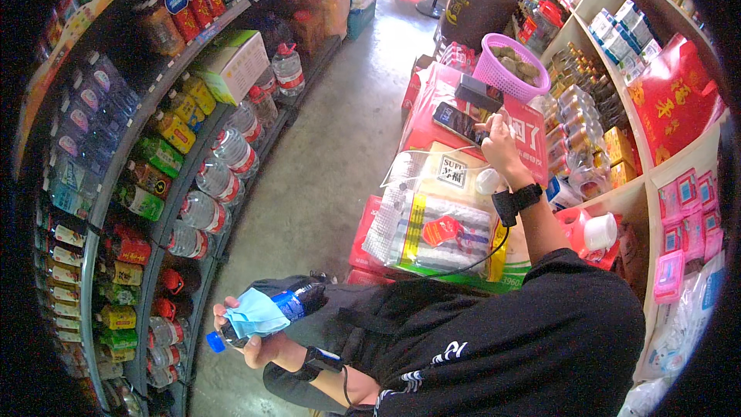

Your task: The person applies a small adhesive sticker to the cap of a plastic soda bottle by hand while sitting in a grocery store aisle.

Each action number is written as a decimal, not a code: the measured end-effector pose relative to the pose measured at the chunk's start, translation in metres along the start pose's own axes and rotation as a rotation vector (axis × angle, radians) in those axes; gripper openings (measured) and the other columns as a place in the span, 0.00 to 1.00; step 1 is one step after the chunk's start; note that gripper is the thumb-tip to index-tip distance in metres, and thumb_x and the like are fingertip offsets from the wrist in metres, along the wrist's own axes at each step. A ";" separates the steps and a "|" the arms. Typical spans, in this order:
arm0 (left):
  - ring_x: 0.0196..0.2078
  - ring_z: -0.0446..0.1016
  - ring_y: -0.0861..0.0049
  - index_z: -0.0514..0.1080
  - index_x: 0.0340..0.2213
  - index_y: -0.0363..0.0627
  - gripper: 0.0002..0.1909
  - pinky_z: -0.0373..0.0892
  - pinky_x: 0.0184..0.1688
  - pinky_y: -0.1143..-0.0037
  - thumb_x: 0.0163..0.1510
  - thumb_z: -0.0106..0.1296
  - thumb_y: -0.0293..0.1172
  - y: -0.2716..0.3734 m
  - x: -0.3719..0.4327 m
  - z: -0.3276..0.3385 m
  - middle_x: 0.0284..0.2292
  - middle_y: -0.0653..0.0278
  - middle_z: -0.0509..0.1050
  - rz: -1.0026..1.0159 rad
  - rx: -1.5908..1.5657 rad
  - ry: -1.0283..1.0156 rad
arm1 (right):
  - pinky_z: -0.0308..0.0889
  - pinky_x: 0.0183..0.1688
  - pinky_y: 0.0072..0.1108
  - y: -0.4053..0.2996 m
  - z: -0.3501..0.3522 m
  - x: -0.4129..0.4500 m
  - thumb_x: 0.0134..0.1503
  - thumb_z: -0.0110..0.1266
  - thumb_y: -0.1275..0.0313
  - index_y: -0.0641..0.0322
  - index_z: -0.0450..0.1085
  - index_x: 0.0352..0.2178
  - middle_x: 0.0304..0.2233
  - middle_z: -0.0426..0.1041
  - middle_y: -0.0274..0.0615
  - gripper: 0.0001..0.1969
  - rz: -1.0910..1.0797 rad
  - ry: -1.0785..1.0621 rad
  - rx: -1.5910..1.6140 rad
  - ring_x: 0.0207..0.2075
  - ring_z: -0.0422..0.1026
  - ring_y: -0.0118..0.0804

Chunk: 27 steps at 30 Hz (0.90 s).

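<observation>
At the lower left, my left hand is closed round a dark drink bottle with a blue cap and blue label. A light-blue folded cloth or mask lies against the bottle in that hand. My right hand is over the right end of a smartphone, its fingers partly bent and one fingertip at the phone. The lit phone lies face up on red packaging. Just above it sits a dark rectangular box or device. A white cable runs below the phone, and both wrists wear black bands.
A pink plastic basket with brownish items stands beyond the phone. Nearer me are a packaged towel and a cream package. Bottle shelves line the left, across a concrete aisle; a pale shelf unit stands at right.
</observation>
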State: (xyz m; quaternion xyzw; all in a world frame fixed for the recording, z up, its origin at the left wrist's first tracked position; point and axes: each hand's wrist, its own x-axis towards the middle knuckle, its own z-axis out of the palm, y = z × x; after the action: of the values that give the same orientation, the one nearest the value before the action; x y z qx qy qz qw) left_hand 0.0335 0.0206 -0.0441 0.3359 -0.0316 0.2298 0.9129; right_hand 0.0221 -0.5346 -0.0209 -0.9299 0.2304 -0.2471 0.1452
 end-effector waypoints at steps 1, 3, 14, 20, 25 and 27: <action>0.51 0.64 0.62 0.68 0.44 0.44 0.33 0.62 0.54 0.64 0.28 0.54 0.30 0.000 0.000 0.000 0.45 0.66 0.64 0.001 0.004 0.016 | 0.52 0.52 0.43 0.000 0.002 -0.001 0.40 0.38 0.83 0.62 0.57 0.35 0.36 0.75 0.52 0.16 -0.002 0.016 -0.013 0.43 0.67 0.55; 0.51 0.64 0.62 0.68 0.44 0.44 0.33 0.62 0.54 0.64 0.29 0.54 0.30 0.000 0.001 0.000 0.45 0.66 0.64 0.001 -0.010 0.008 | 0.52 0.52 0.43 0.000 0.004 -0.002 0.40 0.38 0.83 0.62 0.57 0.34 0.35 0.75 0.51 0.16 0.023 0.012 0.005 0.43 0.68 0.55; 0.53 0.63 0.61 0.68 0.45 0.45 0.33 0.60 0.57 0.62 0.29 0.55 0.29 0.003 0.002 -0.007 0.45 0.67 0.64 0.005 -0.026 -0.018 | 0.58 0.40 0.46 0.017 0.011 0.009 0.39 0.37 0.84 0.64 0.55 0.33 0.32 0.75 0.52 0.15 -0.013 0.200 0.173 0.35 0.69 0.58; 0.54 0.63 0.60 0.67 0.45 0.44 0.34 0.60 0.57 0.62 0.29 0.55 0.28 0.002 0.003 -0.010 0.46 0.66 0.64 -0.005 -0.027 -0.006 | 0.59 0.41 0.45 0.011 0.011 0.007 0.40 0.37 0.84 0.63 0.56 0.33 0.32 0.75 0.52 0.15 -0.002 0.166 0.114 0.37 0.69 0.59; 0.53 0.64 0.61 0.68 0.45 0.44 0.33 0.61 0.55 0.62 0.29 0.54 0.29 0.002 0.002 -0.008 0.45 0.66 0.64 0.003 0.009 0.006 | 0.59 0.43 0.44 0.009 0.011 0.003 0.41 0.40 0.82 0.63 0.57 0.33 0.32 0.76 0.50 0.13 0.083 0.064 0.074 0.37 0.70 0.58; 0.53 0.64 0.61 0.68 0.45 0.44 0.33 0.61 0.55 0.62 0.29 0.54 0.29 0.002 0.003 -0.004 0.45 0.66 0.64 -0.001 -0.002 -0.014 | 0.60 0.43 0.42 0.013 0.010 0.007 0.41 0.40 0.82 0.64 0.57 0.32 0.32 0.76 0.50 0.13 0.052 0.160 0.103 0.38 0.70 0.57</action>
State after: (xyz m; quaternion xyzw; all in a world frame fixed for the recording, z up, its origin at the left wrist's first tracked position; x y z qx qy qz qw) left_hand 0.0349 0.0254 -0.0451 0.3366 -0.0382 0.2268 0.9131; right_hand 0.0284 -0.5476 -0.0313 -0.8922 0.2524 -0.3283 0.1801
